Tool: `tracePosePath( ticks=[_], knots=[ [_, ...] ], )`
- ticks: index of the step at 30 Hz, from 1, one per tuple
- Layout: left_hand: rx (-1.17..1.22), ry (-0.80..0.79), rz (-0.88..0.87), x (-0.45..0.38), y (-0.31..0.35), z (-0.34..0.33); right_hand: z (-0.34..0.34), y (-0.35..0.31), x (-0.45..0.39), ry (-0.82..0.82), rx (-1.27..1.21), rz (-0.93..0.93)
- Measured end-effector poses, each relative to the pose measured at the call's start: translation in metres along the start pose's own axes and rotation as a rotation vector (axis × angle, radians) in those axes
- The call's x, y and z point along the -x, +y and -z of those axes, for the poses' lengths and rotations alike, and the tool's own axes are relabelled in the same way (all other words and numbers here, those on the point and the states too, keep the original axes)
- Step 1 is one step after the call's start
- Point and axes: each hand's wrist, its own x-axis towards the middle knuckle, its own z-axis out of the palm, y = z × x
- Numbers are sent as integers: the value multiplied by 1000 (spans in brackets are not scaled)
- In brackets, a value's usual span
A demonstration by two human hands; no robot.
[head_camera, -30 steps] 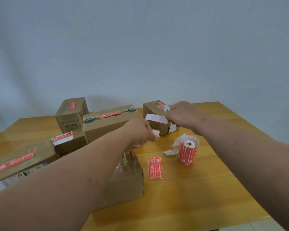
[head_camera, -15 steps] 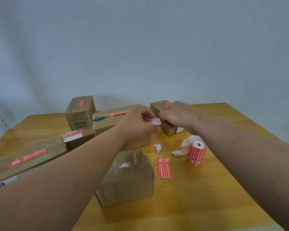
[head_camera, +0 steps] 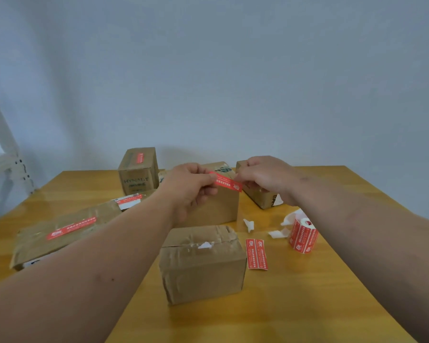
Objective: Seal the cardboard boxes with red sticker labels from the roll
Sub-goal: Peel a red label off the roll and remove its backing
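Two bare hands stretch a long red sticker label with white print (head_camera: 225, 183) in the air above a yellow wooden worktop (head_camera: 295, 305), the left hand (head_camera: 188, 188) pinching its left end and the right hand (head_camera: 265, 180) pinching its right end, fingers of both curled onto the strip. Below and nearer the camera sits a small brown cardboard box with wrinkled clear tape and a torn white scrap on its top seam (head_camera: 203, 263), carrying none of the red labels. Just right of it lies a flat pair of red labels on their backing (head_camera: 256, 253), and further right stands the roll of red sticker labels (head_camera: 303, 235), upright with white backing paper trailing behind it. Torn white backing scraps (head_camera: 248, 224) lie between the roll and the boxes. Behind the hands stands a wider brown cardboard box (head_camera: 221, 206); at the back left an upright brown box printed with dark lettering (head_camera: 138, 173) bears a red label on top, and a long flat brown box (head_camera: 65, 231) at left bears another
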Motion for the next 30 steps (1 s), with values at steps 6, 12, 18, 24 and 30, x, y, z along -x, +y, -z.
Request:
tracePosePath(
  ticks=[6, 12, 18, 24, 30],
  knots=[
    [189, -21, 108, 13, -1, 16, -10, 2, 4, -34, -150, -24],
    [139, 87, 81, 22, -2, 23, -14, -4, 10, -28, -271, -25],
    [-9, 193, 33, 28, -13, 26, -26, -3, 13, -34, -317, -48],
    [-88, 194, 15, 35, -28, 31, -41, -2, 24, -13, -174, -47],
    [-508, 178, 8, 35, -24, 37, -44, -11, 32, -34, -68, 50]
  ],
)
